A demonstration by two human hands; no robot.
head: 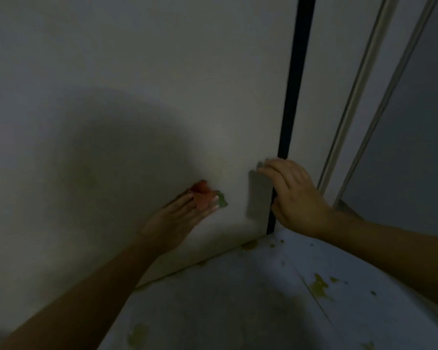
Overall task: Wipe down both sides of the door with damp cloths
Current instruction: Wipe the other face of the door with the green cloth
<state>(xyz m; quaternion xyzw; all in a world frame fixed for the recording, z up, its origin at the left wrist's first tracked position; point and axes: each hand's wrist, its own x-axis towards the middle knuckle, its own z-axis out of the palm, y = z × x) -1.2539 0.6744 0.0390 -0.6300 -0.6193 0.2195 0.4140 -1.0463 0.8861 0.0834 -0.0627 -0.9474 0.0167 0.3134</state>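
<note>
One side of door (137, 97) mid-wipe, low down near its right edge. Head view: left hand (177, 218) pressing red-green cloth (205, 198) flat to panel, fingers extended. Right hand (291, 195) curled round door edge, steadying. Stained floor (238, 299) below. Probably early: far side not visible, presumably undone. Dim, blurry.

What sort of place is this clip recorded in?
Probably indoors at a doorway in a dim room: a white door with its dark edge, a pale frame beside it, and a stained tiled floor.
</note>
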